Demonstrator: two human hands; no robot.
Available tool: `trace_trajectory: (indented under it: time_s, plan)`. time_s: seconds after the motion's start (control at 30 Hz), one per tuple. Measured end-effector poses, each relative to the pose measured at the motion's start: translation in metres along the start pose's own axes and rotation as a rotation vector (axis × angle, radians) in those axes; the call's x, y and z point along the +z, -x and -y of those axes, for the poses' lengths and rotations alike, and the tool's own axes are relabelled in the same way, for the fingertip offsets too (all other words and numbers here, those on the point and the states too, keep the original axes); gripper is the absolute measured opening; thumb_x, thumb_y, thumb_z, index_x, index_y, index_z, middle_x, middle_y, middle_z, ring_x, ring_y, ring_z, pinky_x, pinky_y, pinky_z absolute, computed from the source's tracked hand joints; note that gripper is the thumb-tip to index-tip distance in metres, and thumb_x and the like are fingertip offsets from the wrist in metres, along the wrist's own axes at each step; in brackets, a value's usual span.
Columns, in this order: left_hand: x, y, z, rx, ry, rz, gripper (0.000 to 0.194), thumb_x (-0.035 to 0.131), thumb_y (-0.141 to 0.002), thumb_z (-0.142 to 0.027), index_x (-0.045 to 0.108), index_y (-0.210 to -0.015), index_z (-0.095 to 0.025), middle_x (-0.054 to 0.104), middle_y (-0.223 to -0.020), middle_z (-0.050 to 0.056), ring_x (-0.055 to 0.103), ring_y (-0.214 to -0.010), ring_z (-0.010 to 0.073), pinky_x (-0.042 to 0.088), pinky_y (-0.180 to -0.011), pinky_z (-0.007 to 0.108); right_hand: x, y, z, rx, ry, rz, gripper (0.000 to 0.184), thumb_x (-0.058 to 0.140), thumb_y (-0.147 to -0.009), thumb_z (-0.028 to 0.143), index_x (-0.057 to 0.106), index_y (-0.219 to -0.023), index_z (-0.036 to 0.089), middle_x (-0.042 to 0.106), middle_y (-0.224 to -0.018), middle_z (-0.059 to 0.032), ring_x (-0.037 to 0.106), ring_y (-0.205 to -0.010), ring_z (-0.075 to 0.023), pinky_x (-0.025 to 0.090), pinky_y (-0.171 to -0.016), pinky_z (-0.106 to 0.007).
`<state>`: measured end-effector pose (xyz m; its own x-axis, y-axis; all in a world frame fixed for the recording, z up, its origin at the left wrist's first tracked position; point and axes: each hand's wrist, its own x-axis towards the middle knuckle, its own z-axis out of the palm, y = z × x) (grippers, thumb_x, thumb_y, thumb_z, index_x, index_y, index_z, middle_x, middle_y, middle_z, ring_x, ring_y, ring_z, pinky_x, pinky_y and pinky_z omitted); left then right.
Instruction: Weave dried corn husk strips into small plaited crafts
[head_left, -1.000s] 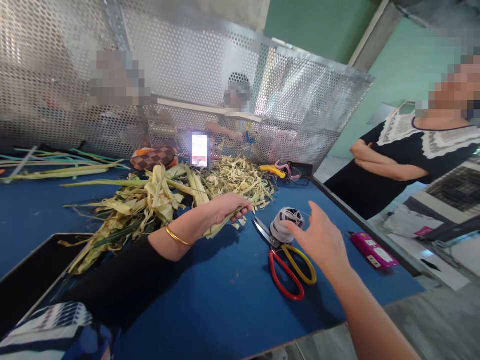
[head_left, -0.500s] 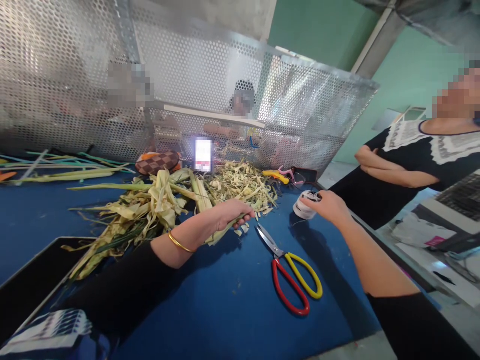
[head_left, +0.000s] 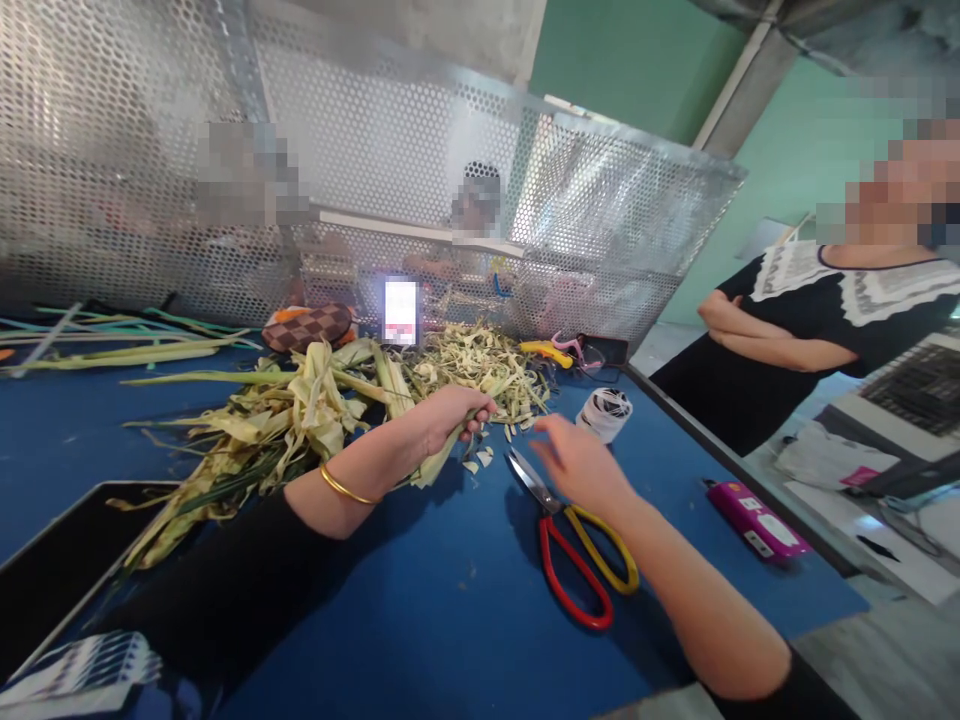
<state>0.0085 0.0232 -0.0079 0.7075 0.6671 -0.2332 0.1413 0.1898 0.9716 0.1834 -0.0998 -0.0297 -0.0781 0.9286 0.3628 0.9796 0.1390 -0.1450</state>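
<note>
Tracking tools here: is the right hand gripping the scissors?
No, the scissors lie on the blue table, outside the right hand.

The blue worktop [head_left: 457, 640] is bordered at the back by a perforated metal partition [head_left: 390, 130]. In front of it, a checkered pouch [head_left: 309, 327] and a glowing screen [head_left: 401, 308] are placed. A magenta packet [head_left: 757, 520] is laid near the right edge; beyond, a black-clad person [head_left: 817, 312] is seen.

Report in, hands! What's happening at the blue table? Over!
Left hand closed on husk leaf. Right hand near white spool, grip unclear. Scissors lying close by right hand, possibly in the way.
</note>
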Motion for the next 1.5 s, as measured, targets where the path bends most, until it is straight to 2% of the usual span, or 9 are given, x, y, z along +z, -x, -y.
trace_trajectory:
  time_s: [0.1,0.23,0.3,0.43,0.5,0.7,0.83,1.17,1.5]
  plan:
    - [-0.002,0.007,-0.007,0.051,0.012,0.005,0.013,0.047,-0.074,-0.017,0.049,-0.061,-0.016,0.041,-0.051,-0.004,0.033,-0.045,0.007,0.026,-0.045,0.022,0.016,-0.013,0.023,-0.149,-0.082,0.192,0.017,0.048,-0.086,0.019,0.057,-0.101,0.015,0.065,-0.093,-0.0094,0.06,-0.081,-0.0193,0.043,-0.071,-0.028]
    - [-0.004,0.014,-0.015,0.076,0.009,0.043,0.016,0.046,-0.078,-0.02,0.05,-0.063,-0.015,0.041,-0.052,-0.004,0.033,-0.044,0.0061,0.025,-0.045,0.02,0.015,-0.026,0.023,-0.175,-0.172,0.234,0.023,0.059,-0.081,0.019,0.06,-0.104,0.02,0.066,-0.094,-0.0017,0.059,-0.065,-0.011,0.043,-0.064,-0.022]
    - [-0.004,0.017,-0.018,0.059,0.018,0.061,0.016,0.047,-0.079,-0.02,0.05,-0.064,-0.015,0.04,-0.053,-0.005,0.031,-0.043,0.0054,0.023,-0.043,0.02,0.006,-0.029,0.014,-0.047,-0.179,0.092,0.02,0.059,-0.081,0.02,0.064,-0.1,0.021,0.065,-0.096,-0.0035,0.059,-0.065,-0.0123,0.044,-0.065,-0.024]
    - [-0.001,0.024,-0.025,0.051,0.032,0.118,0.014,0.048,-0.078,-0.019,0.05,-0.065,-0.015,0.039,-0.055,-0.005,0.03,-0.044,0.0055,0.022,-0.043,0.02,-0.01,-0.032,0.0,0.242,-0.249,-0.44,0.019,0.054,-0.084,0.028,0.07,-0.084,0.018,0.065,-0.09,-0.0081,0.059,-0.078,-0.0195,0.044,-0.071,-0.031]
    - [0.001,0.028,-0.027,0.045,0.04,0.148,0.014,0.046,-0.079,-0.018,0.05,-0.065,-0.015,0.039,-0.055,-0.005,0.031,-0.044,0.0057,0.024,-0.044,0.02,-0.01,-0.033,0.002,0.268,-0.442,-0.52,0.021,0.056,-0.081,0.034,0.07,-0.082,0.018,0.065,-0.089,-0.0077,0.058,-0.078,-0.0198,0.044,-0.07,-0.031]
    - [0.011,0.036,-0.028,0.018,0.07,0.248,0.019,0.048,-0.08,-0.023,0.05,-0.063,-0.015,0.036,-0.054,-0.005,0.029,-0.045,0.0056,0.024,-0.044,0.021,0.01,-0.026,0.029,0.281,-1.223,-0.036,0.026,0.064,-0.074,0.037,0.069,-0.092,0.019,0.063,-0.067,-0.0002,0.053,-0.06,-0.0137,0.04,-0.058,-0.027]
    - [0.019,0.035,-0.023,0.022,0.075,0.278,0.018,0.054,-0.076,-0.027,0.051,-0.063,-0.015,0.037,-0.055,-0.005,0.028,-0.044,0.0051,0.022,-0.044,0.021,0.019,-0.019,0.035,0.264,-1.397,0.088,0.019,0.07,-0.068,0.031,0.067,-0.082,0.018,0.062,-0.065,0.0015,0.053,-0.059,-0.0113,0.04,-0.058,-0.026]
    - [0.023,0.03,-0.013,0.01,0.182,0.205,0.014,0.054,-0.077,-0.026,0.052,-0.069,-0.015,0.037,-0.053,-0.006,0.028,-0.042,0.0043,0.022,-0.043,0.02,0.005,-0.018,0.028,0.399,-1.61,0.054,0.028,0.069,-0.07,0.041,0.053,-0.067,0.018,0.059,-0.059,0.004,0.051,-0.043,-0.0076,0.037,-0.044,-0.022]
    - [0.025,0.023,-0.005,0.025,0.286,0.074,0.016,0.053,-0.083,-0.026,0.059,-0.082,-0.011,0.032,-0.055,-0.007,0.026,-0.043,0.0041,0.02,-0.043,0.02,-0.002,-0.018,0.025,0.317,-1.28,-0.248,0.024,0.06,-0.076,0.037,0.049,-0.062,0.02,0.038,-0.045,0.0086,0.033,-0.042,-0.0077,0.024,-0.043,-0.023]
